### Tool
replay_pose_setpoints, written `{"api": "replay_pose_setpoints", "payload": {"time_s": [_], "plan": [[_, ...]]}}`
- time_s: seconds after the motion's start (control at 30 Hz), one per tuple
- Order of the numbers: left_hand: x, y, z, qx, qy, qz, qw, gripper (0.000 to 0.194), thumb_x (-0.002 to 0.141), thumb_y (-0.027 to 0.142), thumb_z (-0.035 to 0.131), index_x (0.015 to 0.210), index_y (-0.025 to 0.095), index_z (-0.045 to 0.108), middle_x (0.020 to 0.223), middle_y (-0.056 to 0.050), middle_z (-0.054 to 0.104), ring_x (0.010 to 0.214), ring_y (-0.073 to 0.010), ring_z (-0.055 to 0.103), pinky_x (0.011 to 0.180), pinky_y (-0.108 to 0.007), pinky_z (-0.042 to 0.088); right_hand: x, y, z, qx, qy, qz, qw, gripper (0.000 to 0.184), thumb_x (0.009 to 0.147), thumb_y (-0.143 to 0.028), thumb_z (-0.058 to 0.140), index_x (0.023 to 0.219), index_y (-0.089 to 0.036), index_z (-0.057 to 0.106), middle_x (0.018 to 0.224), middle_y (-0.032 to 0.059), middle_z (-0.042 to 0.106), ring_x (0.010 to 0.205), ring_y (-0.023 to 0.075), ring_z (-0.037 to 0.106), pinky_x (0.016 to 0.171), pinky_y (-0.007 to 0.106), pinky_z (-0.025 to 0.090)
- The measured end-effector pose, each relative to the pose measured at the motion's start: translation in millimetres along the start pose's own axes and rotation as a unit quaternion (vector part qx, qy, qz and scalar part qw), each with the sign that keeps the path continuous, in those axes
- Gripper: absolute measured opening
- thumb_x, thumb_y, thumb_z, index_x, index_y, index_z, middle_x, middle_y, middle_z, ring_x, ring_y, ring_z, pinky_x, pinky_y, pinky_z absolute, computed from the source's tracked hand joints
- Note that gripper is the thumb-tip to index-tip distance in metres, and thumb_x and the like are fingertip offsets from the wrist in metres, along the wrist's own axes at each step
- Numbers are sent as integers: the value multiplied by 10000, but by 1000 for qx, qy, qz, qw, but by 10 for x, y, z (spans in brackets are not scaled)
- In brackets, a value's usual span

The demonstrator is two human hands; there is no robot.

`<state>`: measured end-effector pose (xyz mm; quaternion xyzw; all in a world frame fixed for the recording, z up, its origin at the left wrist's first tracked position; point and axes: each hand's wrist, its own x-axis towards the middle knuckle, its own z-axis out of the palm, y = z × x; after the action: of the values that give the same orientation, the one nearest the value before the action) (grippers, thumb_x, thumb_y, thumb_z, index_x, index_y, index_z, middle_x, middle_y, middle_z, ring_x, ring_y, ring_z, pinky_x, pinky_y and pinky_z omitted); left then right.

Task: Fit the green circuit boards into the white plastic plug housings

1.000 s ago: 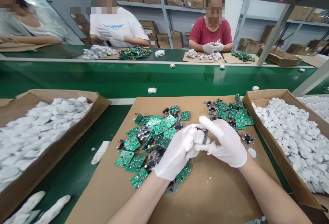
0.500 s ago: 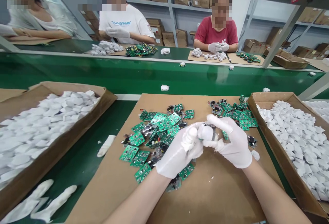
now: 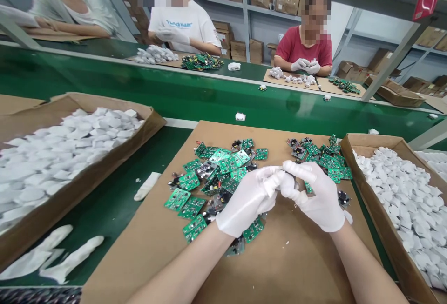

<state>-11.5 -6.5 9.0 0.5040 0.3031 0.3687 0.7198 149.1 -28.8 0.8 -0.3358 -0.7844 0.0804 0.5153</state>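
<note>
My left hand (image 3: 244,204) pinches a small white piece (image 3: 287,185), its gloved fingers bunched closely along one side. From the other side, my right hand (image 3: 320,197) closes narrowly on it, one finger over the top and the thumb underneath; the two-sided hold probably steadies something too small for a full fist. A dark edge shows beside the white, but the fingertips hide so much that I cannot tell whether this is a board or how they press on it. I have the piece up over the brown cardboard sheet (image 3: 296,266), between both hands, where I judge there is room to turn it.

Just beyond my left fingers lies a loose heap of circuit boards (image 3: 223,156), overlapping at all angles, likely kept near for a short reach. A second cluster of boards (image 3: 327,160) lies past my right fingers, and a lone dark-topped board (image 3: 344,198) sits near my right wrist.

Farther out, a left tray (image 3: 153,122) and a right tray (image 3: 371,200) flank the sheet, both filled with white pieces; their raised walls seem meant to keep these from spilling. Ahead, a white-topped item (image 3: 240,117) rests alone on the green surface (image 3: 195,99), apart from the heaps. Across it, a person in a red shirt (image 3: 296,48) holds something small in gloved hands over another cardboard.
</note>
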Motion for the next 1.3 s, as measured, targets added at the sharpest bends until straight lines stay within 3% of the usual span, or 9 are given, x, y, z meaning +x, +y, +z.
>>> {"api": "replay_pose_setpoints", "payload": {"time_s": [0.1,0.27,0.4,0.53,0.73,0.87,0.97,1.1,1.3], "plan": [[20,10,27,0,31,-17,999,404,781,483,694,594,182,499,413,95,318,375,-41,202,423,-243,129,22,0,-9,-35,-36,-15,999,530,925,-350,652,1415,-313,454,793,-9,662,669,154,622,669,312,540],[24,7,48,9,54,2,999,416,754,427,724,553,183,453,476,68,374,434,-52,257,439,-243,148,-75,27,25,-60,-37,32,997,525,928,-299,645,1419,-347,463,856,14,678,750,180,647,701,325,541],[10,-19,0,-67,-30,-5,997,420,857,553,561,650,192,510,383,107,266,348,-50,150,411,-244,108,-164,47,66,52,47,175,982,617,845,-435,733,1405,-340,491,1077,64,688,976,238,659,861,427,545],[7,-25,-28,-126,-79,-40,988,389,861,557,567,724,192,546,357,119,247,312,-48,128,386,-226,110,-178,69,77,187,101,221,952,670,823,-515,725,1418,-337,473,1059,57,690,991,240,664,879,450,548],[22,-82,-22,-105,-67,-18,992,389,828,514,654,676,184,513,332,134,240,299,-19,90,370,-203,93,-111,25,12,78,13,140,987,415,944,-466,582,1345,-362,580,929,34,606,930,212,593,864,413,516],[37,-129,-30,-125,-65,-25,990,411,788,496,706,634,191,478,319,133,249,282,-13,102,354,-190,87,-80,-7,8,38,10,96,995,349,979,-429,522,1312,-368,608,877,36,561,878,203,576,784,370,537],[46,-132,-35,-119,-64,-36,990,437,775,544,705,635,177,513,312,129,255,282,-10,92,345,-191,80,-104,18,27,18,21,97,995,443,953,-541,490,1343,-354,587,873,34,532,837,205,575,735,362,548],[52,-153,-52,-126,-66,-29,989,430,812,579,646,749,155,611,304,129,272,267,-17,80,332,-198,80,-114,34,14,-2,-13,88,996,754,879,-708,443,1522,-330,334,940,37,569,866,223,589,790,404,545],[45,-189,-49,-124,-46,-24,991,487,763,639,673,705,175,536,316,134,269,272,-19,87,328,-198,73,-77,-32,-12,-5,-12,61,998,426,993,-431,484,1418,-423,488,946,47,569,887,200,594,715,336,559]]}}
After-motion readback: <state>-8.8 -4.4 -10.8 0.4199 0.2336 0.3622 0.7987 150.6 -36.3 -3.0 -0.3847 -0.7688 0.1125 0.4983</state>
